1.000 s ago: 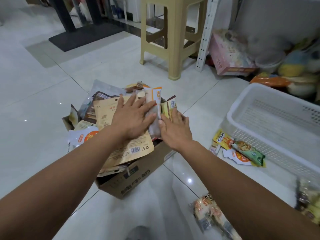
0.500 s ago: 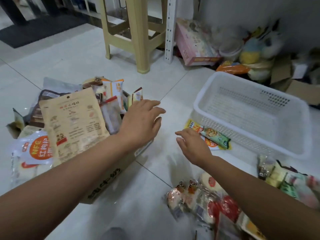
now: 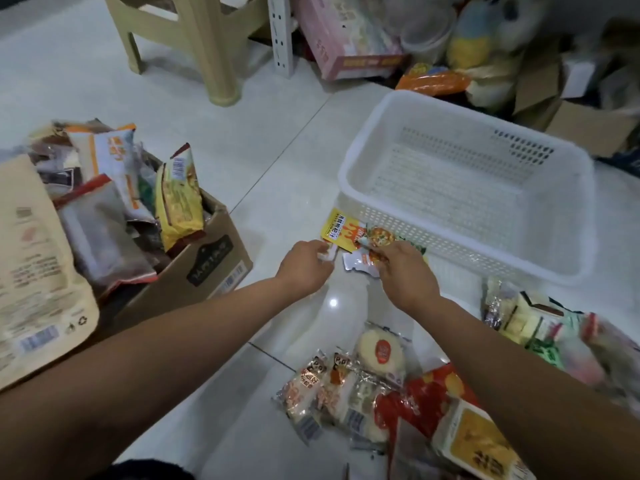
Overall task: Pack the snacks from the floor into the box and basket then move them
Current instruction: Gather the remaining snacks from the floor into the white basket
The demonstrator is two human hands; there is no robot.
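Diff vs half a second ago: left grip is off the box corner and now sits over the floor, between box and basket. Right grip was short of the packets with loose fingers; now it is on them. Our view has also swung right and down, so the box sits at the left of frame and more of the floor pile shows.

Left grip: fingers curled in, thumb and fingertips pinching the edge of a small white packet on the floor. Nearly closed, nothing else in it.

Right grip: fingers curled down onto the green-and-orange packet, holding its near end. The back of the hand hides most of the fingertips, so we cannot tell how firm the pinch is. A white-and-orange packet and a yellow packet overlap with it, all three on the floor right at the basket's near-left corner, outside it.

Box: cardboard, stuffed above the rim. A yellow bag stands upright at its right end, and a big beige pouch lies over its near-left side.

On the floor: one pile of wrapped snacks between our forearms, another pile by the basket's near-right corner.
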